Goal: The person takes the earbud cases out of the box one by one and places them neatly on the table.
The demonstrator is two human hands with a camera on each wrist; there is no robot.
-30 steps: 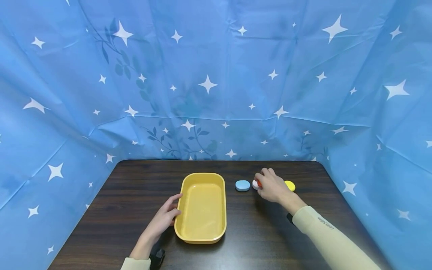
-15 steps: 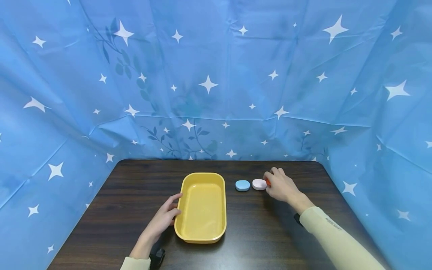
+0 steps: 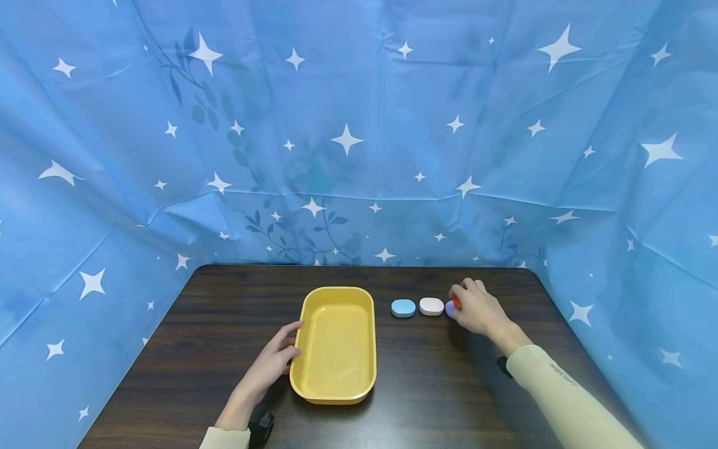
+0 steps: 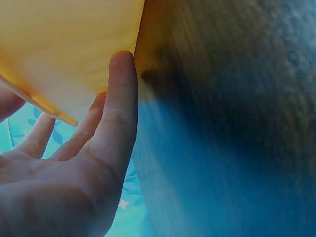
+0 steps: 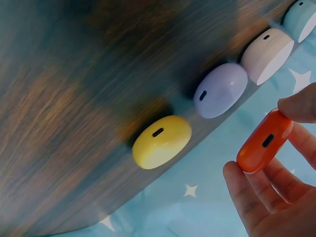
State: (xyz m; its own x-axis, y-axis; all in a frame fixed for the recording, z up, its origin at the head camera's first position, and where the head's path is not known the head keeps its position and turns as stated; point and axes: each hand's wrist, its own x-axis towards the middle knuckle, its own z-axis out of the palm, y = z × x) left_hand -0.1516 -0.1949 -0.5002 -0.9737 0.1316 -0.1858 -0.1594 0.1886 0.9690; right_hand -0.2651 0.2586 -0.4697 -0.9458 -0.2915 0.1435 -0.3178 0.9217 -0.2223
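My right hand (image 3: 478, 313) pinches an orange earbud charging case (image 5: 265, 140) between thumb and fingertips, its dark charging port in view. It is held over the right end of a row of similar oval cases. These are light blue (image 3: 403, 308), pale pink (image 3: 431, 306), purple (image 5: 220, 91) and yellow (image 5: 162, 142); in the head view the hand hides the yellow one and most of the purple one. My left hand (image 3: 267, 363) touches the left side of a yellow rectangular tray (image 3: 374, 349), fingers fairly straight against its outer wall and rim.
All of this is on a dark wood-grain table (image 3: 224, 312). A blue curtain (image 3: 359, 125) with white stars hangs behind the table and along both sides.
My right hand has moved rightward along the row with the orange case, uncovering the pink case and part of the purple one and covering the yellow one. The left hand and tray stay put.
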